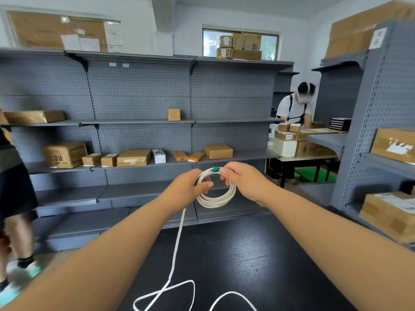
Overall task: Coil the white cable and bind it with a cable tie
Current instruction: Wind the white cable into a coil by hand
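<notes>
- A stockroom: grey pegboard shelves (pixel 143 104) carry brown boxes (pixel 133 157), and a black table (pixel 247 254) lies in front.
- A person (pixel 294 106) works at a far bench on the right; another stands at the left edge.
- Both arms reach out over the table, with the hands raised above its far end and close together.
- The white cable (pixel 215 202) is partly wound. Several turns form a small coil held in the air between the hands.
- The left hand (pixel 188 187) grips the coil's left side, its fingers curled through the ring and the thumb pressing on the front.
- The right hand (pixel 244 180) pinches the coil's top with curled fingertips, just beside the green plug (pixel 216 169) that sticks out there.
- A tail (pixel 179 232) hangs from under the left hand to the table, where it lies in loose loops (pixel 190 288) at the near edge.
- My judgement is that the winding is more than half done, though how much cable runs out of view below I cannot tell.
- What is left is to wind in the tail, then bind the coil.
- No tie shows anywhere in view, so binding has not begun.
</notes>
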The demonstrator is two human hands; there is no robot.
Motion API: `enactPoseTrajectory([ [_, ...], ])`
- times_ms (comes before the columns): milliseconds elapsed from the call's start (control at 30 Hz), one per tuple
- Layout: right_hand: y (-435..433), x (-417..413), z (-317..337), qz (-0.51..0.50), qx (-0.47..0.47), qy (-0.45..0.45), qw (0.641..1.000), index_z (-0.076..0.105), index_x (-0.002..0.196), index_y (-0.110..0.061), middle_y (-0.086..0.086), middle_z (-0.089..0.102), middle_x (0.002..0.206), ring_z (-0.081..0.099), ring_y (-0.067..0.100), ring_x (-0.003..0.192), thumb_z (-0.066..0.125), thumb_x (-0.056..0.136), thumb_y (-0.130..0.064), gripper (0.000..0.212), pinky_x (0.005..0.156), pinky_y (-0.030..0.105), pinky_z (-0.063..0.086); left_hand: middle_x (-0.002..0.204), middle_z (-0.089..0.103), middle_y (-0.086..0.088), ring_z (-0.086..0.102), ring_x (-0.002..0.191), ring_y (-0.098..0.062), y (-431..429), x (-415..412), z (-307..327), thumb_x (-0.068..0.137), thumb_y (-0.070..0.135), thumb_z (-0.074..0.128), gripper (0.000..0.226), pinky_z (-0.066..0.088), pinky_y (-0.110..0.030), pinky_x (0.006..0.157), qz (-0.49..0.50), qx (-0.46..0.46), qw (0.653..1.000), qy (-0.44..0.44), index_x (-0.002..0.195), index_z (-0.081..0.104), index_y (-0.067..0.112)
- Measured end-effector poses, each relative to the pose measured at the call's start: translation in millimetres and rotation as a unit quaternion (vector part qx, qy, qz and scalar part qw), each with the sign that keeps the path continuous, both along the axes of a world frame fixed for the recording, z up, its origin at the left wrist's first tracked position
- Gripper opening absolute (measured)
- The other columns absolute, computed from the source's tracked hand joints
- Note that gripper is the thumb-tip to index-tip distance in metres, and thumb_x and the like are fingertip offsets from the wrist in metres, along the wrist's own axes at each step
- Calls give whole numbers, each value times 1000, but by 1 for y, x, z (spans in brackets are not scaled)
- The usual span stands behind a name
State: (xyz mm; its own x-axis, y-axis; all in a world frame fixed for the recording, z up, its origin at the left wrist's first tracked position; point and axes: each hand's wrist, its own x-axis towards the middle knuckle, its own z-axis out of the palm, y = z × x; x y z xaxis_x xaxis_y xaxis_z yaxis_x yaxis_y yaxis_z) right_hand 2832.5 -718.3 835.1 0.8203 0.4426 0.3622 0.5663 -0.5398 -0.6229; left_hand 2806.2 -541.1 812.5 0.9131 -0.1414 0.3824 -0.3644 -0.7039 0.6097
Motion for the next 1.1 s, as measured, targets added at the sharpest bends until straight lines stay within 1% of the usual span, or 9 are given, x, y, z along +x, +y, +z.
enactPoseTrajectory([
  [133, -1, 2, -6, 0, 68, 50, 996, 58, 79, -19, -7, 56, 70, 43, 7, 60, 39, 98, -32, 30, 60, 24, 33, 69, 58, 7, 53, 61, -8, 0, -3, -3, 95, 27, 47, 18, 45, -20, 54, 8, -58, 998, 26, 79, 51, 21],
  [233, -2, 3, -9, 15, 33, 82, 996, 60, 89, -17, -2, 61, 80, 44, 8, 63, 38, 98, -33, 29, 64, 25, 36, 66, 47, 1, 46, 63, -19, -3, -1, 1, 98, 26, 38, 23, 33, -31, 55, 84, 101, 991, -27, 82, 43, 12],
  [367, -2, 2, -4, 29, -82, 40, 995, 51, 119, -22, -7, 61, 103, 52, 5, 84, 41, 97, -36, 29, 74, 23, 38, 72, 48, -5, 44, 67, -25, -3, -1, 8, 99, 25, 34, 20, 30, -34, 60, 113, 218, 969, -37, 84, 37, 11],
  [433, 1, 0, -1, 44, -152, 12, 987, 50, 116, -21, -4, 62, 102, 51, 12, 87, 37, 98, -36, 27, 77, 29, 38, 83, 55, -13, 48, 71, -29, -6, -1, 10, 99, 19, 34, 15, 29, -33, 59, 99, 262, 959, -47, 86, 38, 12],
  [533, 4, -2, -1, 38, -221, -18, 974, 49, 94, -17, -9, 53, 78, 49, 17, 78, 34, 99, -32, 22, 69, 31, 34, 88, 56, -14, 50, 73, -29, -11, 0, 11, 98, 17, 35, 12, 24, -29, 56, 86, 294, 949, -68, 88, 40, 13],
  [633, 5, -2, -2, 4, -210, -42, 977, 50, 95, -11, 0, 60, 83, 53, 23, 79, 33, 99, -31, 27, 72, 37, 41, 78, 52, -5, 43, 66, -22, -9, 1, 9, 98, 25, 38, 17, 25, -29, 57, 71, 236, 966, -82, 84, 40, 15],
  [733, 4, -2, -6, -43, -152, -60, 986, 50, 99, -5, 13, 63, 94, 55, 31, 87, 32, 100, -29, 30, 80, 43, 45, 67, 48, 6, 43, 61, -12, -4, 2, 2, 95, 29, 47, 19, 31, -20, 52, 61, 77, 993, -70, 81, 45, 16],
  [933, 16, -7, -23, -152, -91, -155, 972, 44, 96, -8, 3, 44, 83, 44, 26, 73, 30, 100, -31, 27, 61, 34, 30, 67, 55, 10, 49, 63, -6, -17, 3, -18, 95, 28, 46, 24, 35, -5, 53, 114, -131, 983, -60, 77, 54, 16],
  [1100, 23, -4, -37, -173, -49, -107, 978, 45, 99, -10, 4, 49, 86, 44, 23, 73, 27, 100, -30, 27, 61, 33, 31, 67, 60, 5, 53, 60, -7, -24, 5, -27, 98, 26, 38, 21, 38, -16, 50, 134, -131, 981, -50, 82, 46, 16],
])
